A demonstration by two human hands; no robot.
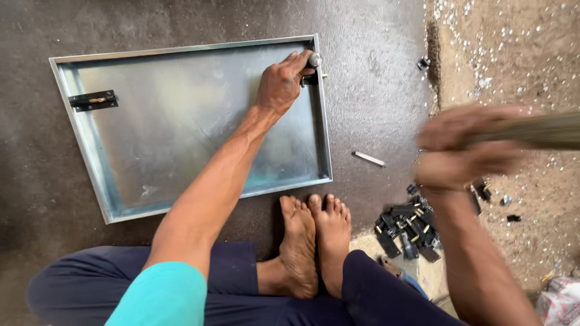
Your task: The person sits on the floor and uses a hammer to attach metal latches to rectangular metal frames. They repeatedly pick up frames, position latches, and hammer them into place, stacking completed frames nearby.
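Observation:
A shallow sheet-metal tray point(181, 115) lies on the dark floor in front of me. My left hand point(281, 81) rests at the tray's right rim, fingers pinching a small round metal piece point(314, 59) against the rim next to a black fitting. My right hand point(462, 151), blurred by motion, is raised over the floor at the right and grips a wooden handle point(531, 130) that runs out of the frame. A black hinge-like fitting point(93, 100) sits on the tray's left rim.
A pile of small black metal fittings point(408, 229) lies by my right knee. A short metal pin point(368, 159) lies right of the tray. My bare feet point(314, 241) touch the tray's near edge. Metal chips litter the sandy ground point(513, 54) at right.

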